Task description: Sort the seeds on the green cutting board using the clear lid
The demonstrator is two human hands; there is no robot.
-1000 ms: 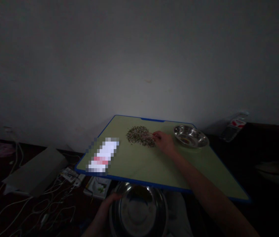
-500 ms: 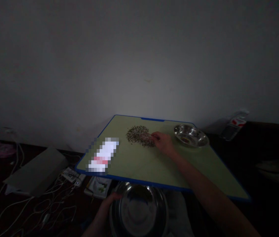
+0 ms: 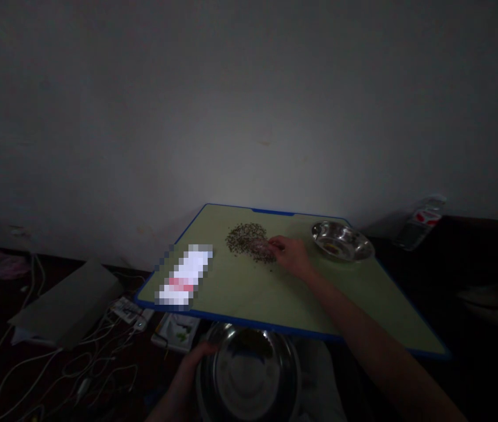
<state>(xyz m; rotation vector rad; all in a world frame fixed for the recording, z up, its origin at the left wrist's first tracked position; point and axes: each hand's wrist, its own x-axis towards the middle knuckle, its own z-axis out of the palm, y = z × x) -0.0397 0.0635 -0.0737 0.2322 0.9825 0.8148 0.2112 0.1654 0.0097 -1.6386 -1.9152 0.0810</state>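
Note:
A scattered pile of small dark, seed-like bits [image 3: 245,235] lies on a pale green board with a blue rim [image 3: 231,319]. At the pile's right edge my right hand [image 3: 290,255] has its fingers pinched together. A pale, see-through piece [image 3: 261,247] shows at its fingertips, over the bits; its kind is unclear. Below the board's front edge, my left hand [image 3: 202,351] grips the left rim of a large steel bowl [image 3: 249,375]. Most of its fingers are hidden or dark. The bowl holds some dark matter at its far side.
A smaller steel bowl [image 3: 342,241] with something yellowish inside stands at the board's right. A blurred-out bright phone-like slab [image 3: 185,275] lies at the left. A plastic bottle [image 3: 422,223] leans by the wall. Cables [image 3: 84,366] and a grey box [image 3: 70,302] lie lower left.
My right hand has shifted very slightly, and the pale piece at its fingertips has moved a little toward the near right over the bits. My left hand stays at the large bowl.

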